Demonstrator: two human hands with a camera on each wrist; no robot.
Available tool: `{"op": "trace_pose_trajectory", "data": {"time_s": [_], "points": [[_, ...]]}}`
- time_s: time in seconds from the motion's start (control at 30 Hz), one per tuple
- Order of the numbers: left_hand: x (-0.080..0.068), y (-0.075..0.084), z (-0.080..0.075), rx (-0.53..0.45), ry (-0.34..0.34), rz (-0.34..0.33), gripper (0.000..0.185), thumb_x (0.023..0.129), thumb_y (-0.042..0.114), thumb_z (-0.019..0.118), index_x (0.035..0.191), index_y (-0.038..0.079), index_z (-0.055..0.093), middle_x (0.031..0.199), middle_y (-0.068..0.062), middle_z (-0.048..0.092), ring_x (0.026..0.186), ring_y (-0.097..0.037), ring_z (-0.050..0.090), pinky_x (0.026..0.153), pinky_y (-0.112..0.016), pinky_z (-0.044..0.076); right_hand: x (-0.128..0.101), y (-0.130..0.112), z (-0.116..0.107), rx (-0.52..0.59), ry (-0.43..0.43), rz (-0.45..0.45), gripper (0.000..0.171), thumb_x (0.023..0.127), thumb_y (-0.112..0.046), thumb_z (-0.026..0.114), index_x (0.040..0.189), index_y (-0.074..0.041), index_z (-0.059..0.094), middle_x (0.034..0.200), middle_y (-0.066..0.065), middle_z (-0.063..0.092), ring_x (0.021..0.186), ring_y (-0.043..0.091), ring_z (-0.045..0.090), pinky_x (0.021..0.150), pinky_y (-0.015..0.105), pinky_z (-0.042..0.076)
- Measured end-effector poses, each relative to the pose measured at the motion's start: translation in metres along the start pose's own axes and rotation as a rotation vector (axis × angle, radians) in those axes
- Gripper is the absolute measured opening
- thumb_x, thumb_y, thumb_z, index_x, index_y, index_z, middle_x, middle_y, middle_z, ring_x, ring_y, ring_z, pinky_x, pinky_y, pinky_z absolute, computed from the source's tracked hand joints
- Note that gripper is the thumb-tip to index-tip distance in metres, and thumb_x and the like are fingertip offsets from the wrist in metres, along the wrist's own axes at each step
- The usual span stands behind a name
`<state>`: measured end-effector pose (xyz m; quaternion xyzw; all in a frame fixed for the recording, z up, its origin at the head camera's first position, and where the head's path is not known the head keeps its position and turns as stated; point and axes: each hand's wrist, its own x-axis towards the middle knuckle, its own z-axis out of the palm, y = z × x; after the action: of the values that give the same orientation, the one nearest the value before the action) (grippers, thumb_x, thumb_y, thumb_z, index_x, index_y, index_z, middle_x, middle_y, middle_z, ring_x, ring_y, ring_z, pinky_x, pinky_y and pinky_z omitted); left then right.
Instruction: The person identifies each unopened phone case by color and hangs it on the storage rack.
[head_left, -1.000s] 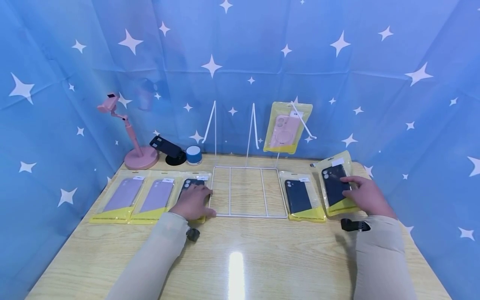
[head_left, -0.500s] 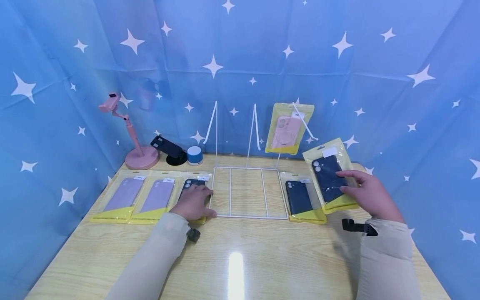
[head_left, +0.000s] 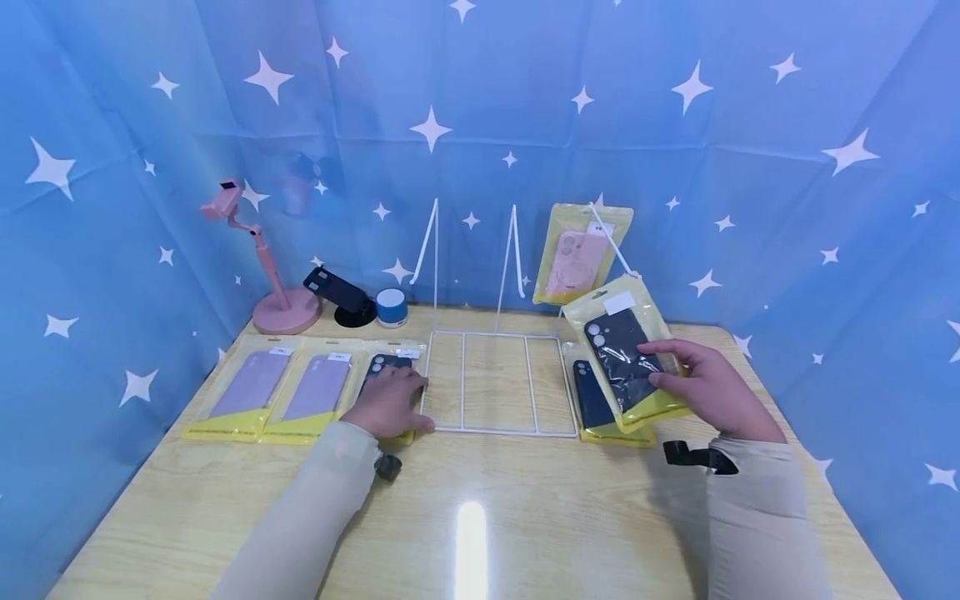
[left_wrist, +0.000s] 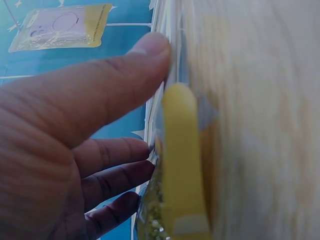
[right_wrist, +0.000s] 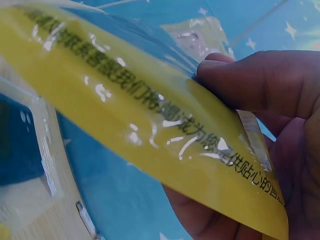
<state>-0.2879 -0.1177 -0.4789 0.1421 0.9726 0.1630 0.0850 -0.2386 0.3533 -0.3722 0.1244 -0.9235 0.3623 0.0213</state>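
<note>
My right hand (head_left: 712, 390) pinches a bagged black phone case (head_left: 618, 343) by its right side, between thumb and fingers. The bag is tilted and overlaps another bagged dark phone case (head_left: 592, 398) lying beside the rack. In the right wrist view, the held bag's yellow printed bottom (right_wrist: 125, 115) crosses in front of my fingers. My left hand (head_left: 388, 402) rests over a third bagged black phone case (head_left: 384, 364), hiding most of it. In the left wrist view, the thumb (left_wrist: 120, 85) and fingers are apart, beside the bag's yellow edge (left_wrist: 182, 155).
A white wire rack (head_left: 462, 375) stands mid-table with upright hooks; a bagged pink phone case (head_left: 577, 262) hangs on the right one. Two bagged lavender cases (head_left: 251, 383) lie at left. Behind them stand a pink stand (head_left: 285, 312), a black phone holder (head_left: 352, 317) and a blue-white cylinder (head_left: 392, 308).
My right hand has lifted the bagged black phone case from the right side and carried it left, over the neighbouring bag. My left hand has stayed in place.
</note>
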Motion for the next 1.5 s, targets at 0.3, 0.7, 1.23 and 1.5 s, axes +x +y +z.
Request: {"op": "trace_pose_trajectory", "data": {"time_s": [0.3, 0.7, 1.23, 1.5], "points": [[0.001, 0.0, 0.001, -0.001, -0.002, -0.004, 0.082, 0.082, 0.055, 0.087, 0.149, 0.015, 0.062, 0.158, -0.011, 0.053, 0.145, -0.034, 0.044, 0.122, -0.056, 0.036, 0.0, -0.013, 0.009, 0.062, -0.032, -0.026, 0.044, 0.1, -0.008, 0.071, 0.143, -0.014, 0.065, 0.126, 0.01, 0.058, 0.057, 0.014, 0.039, 0.052, 0.03, 0.045], [0.002, -0.001, 0.003, -0.001, 0.007, -0.003, 0.083, 0.082, 0.055, 0.087, 0.149, 0.014, 0.061, 0.16, -0.013, 0.051, 0.148, -0.037, 0.042, 0.122, -0.058, 0.036, 0.004, -0.033, 0.025, 0.149, -0.061, -0.096, 0.041, 0.101, -0.006, 0.07, 0.14, -0.016, 0.067, 0.12, 0.011, 0.059, 0.054, 0.013, 0.034, 0.053, 0.029, 0.046], [0.001, 0.001, 0.002, -0.005, 0.013, -0.001, 0.083, 0.081, 0.054, 0.088, 0.148, 0.014, 0.062, 0.159, -0.012, 0.052, 0.148, -0.037, 0.042, 0.122, -0.057, 0.037, -0.001, -0.049, 0.035, 0.219, -0.052, -0.26, 0.034, 0.099, 0.0, 0.069, 0.132, -0.01, 0.071, 0.125, -0.011, 0.062, 0.05, 0.018, 0.034, 0.048, 0.031, 0.042], [0.002, -0.001, 0.004, 0.008, 0.022, 0.012, 0.082, 0.081, 0.055, 0.088, 0.148, 0.013, 0.063, 0.158, -0.013, 0.053, 0.147, -0.036, 0.044, 0.122, -0.057, 0.037, -0.009, -0.061, 0.035, 0.285, -0.095, -0.332, 0.034, 0.098, 0.006, 0.068, 0.128, -0.009, 0.072, 0.113, -0.006, 0.065, 0.048, 0.016, 0.038, 0.045, 0.029, 0.043]]}}
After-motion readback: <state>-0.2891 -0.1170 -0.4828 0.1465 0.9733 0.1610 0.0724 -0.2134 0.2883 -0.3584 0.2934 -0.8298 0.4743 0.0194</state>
